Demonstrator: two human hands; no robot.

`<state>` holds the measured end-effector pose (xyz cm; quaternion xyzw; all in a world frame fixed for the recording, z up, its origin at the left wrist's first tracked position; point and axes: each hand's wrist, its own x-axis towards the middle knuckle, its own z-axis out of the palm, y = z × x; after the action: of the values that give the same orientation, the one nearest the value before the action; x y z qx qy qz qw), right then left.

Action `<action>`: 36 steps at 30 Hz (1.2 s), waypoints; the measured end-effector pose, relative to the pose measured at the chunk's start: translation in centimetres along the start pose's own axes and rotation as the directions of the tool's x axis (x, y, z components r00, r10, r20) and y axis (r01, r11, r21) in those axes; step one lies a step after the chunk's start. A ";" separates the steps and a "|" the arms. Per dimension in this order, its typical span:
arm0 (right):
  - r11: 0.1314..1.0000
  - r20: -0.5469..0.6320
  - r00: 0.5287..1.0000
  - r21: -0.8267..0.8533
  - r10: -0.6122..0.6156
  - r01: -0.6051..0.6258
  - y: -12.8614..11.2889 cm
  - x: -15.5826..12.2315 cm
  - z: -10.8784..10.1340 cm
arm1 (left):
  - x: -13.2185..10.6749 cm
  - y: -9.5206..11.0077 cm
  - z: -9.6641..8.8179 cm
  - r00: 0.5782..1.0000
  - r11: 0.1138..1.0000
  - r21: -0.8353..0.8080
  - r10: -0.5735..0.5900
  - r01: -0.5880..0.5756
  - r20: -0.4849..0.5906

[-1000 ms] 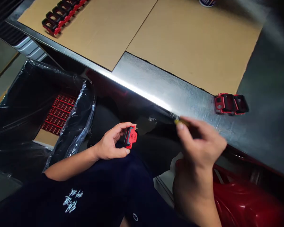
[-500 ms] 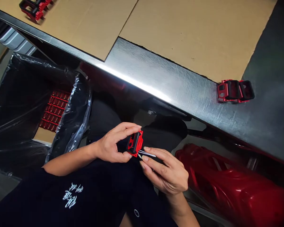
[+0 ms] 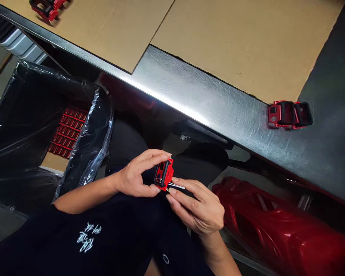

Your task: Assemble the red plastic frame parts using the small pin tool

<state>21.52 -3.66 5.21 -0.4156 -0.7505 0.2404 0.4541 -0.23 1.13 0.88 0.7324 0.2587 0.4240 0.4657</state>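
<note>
While the right hand (image 3: 198, 207) was up by the table edge a second ago, it is now down low, just beside the left hand (image 3: 136, 176). Its fingers have also slid a bit closer to the red and black piece (image 3: 164, 174), so less of the thin metal pin (image 3: 176, 186) shows. The left hand pinches the piece between thumb and fingertips, over the dark lap. The right hand pinches the pin, and its tip touches the bottom of the piece.

Above runs the metal table (image 3: 207, 103) with cardboard (image 3: 232, 42) on it. A second red piece (image 3: 289, 114) lies on the bare metal, well apart. A black bag (image 3: 25, 115) on the left holds rows of red pieces (image 3: 69, 132). A shiny red cover (image 3: 276, 230) sits low on the right. The left fingertips hide the top edge of the piece.

The piece stands nearly upright, its long side up and down. The pin lies almost flat, pointing left.
</note>
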 end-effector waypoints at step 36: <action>0.996 0.086 0.996 -0.082 0.032 -0.025 -0.7 -0.2 0.0 | 0.4 0.1 -1.9 0.994 0.995 0.100 -0.017 0.006 0.104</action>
<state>21.28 -4.21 5.66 -0.4333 -0.7727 0.2342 0.4005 -1.64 2.25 1.51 0.7745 0.2590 0.3688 0.4439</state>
